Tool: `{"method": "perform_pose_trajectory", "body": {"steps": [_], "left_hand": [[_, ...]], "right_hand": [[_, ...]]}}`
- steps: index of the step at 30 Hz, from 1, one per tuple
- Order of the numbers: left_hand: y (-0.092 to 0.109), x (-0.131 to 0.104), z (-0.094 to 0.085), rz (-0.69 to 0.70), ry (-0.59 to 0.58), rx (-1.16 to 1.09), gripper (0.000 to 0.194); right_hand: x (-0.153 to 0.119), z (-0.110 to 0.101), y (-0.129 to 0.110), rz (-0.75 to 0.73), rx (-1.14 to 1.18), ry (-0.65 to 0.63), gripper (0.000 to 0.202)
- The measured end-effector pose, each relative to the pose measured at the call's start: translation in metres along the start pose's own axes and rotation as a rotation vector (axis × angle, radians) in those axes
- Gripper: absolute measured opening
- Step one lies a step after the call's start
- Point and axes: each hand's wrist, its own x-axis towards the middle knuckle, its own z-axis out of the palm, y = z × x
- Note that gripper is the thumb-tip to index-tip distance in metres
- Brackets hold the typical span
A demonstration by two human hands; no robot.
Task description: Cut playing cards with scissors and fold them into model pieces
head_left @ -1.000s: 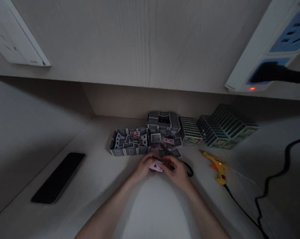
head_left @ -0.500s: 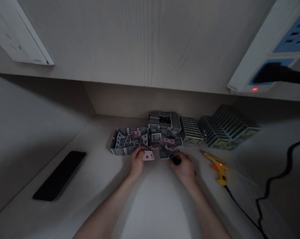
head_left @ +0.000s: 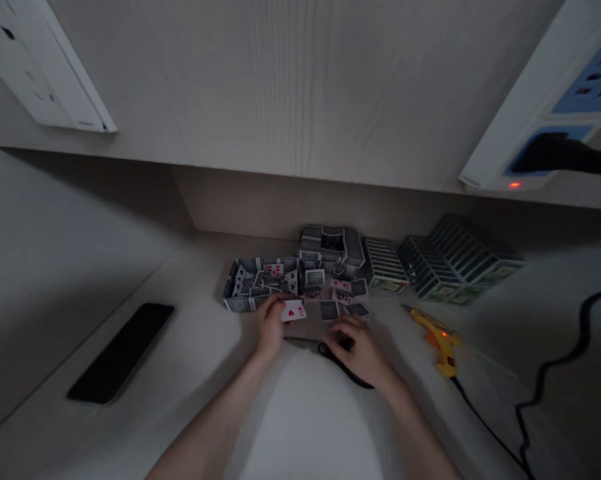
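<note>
My left hand pinches a two of hearts playing card, its face turned up. The fingers are just in front of an open-topped box made of cards. My right hand is curled over the black handles of a pair of scissors, whose blades point left, low over the front of the table. Part of the handles is hidden by the fingers. Several loose pieces of cut card lie beyond my hands, some face up and some back up.
Behind stands a second grey card structure, with slatted card stacks to its right. A yellow glue gun lies at right with its cord. A black phone is at left. A power strip hangs above right.
My right hand has drawn back toward me with the scissors, which have swung so their blades point left. My left hand has shifted slightly left, still with the card.
</note>
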Motion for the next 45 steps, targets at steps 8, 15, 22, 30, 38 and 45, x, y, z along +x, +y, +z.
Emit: {"method": "perform_pose_trajectory", "body": {"steps": [8, 15, 22, 30, 38, 45], "left_hand": [[-0.002, -0.006, 0.005, -0.091, -0.163, 0.047, 0.025], [-0.005, -0.007, 0.008, -0.133, -0.165, -0.016, 0.021], [-0.012, -0.005, 0.008, -0.143, -0.228, 0.026, 0.022], [-0.014, -0.010, 0.011, -0.090, -0.396, 0.192, 0.033], [-0.009, -0.017, 0.010, 0.079, -0.545, 0.430, 0.032], [-0.013, -0.015, 0.009, 0.206, -0.598, 0.544, 0.027]], "right_hand": [[-0.002, -0.009, 0.054, 0.043, -0.375, 0.200, 0.034], [0.001, -0.002, 0.069, 0.085, -0.210, 0.249, 0.040], [0.006, 0.006, 0.057, 0.160, 0.104, 0.392, 0.021], [0.006, 0.027, 0.017, 0.051, 0.216, 0.270, 0.018], [0.002, 0.025, 0.014, 0.238, 0.072, 0.219, 0.023], [0.004, 0.027, 0.008, 0.196, 0.229, 0.095, 0.026]]}}
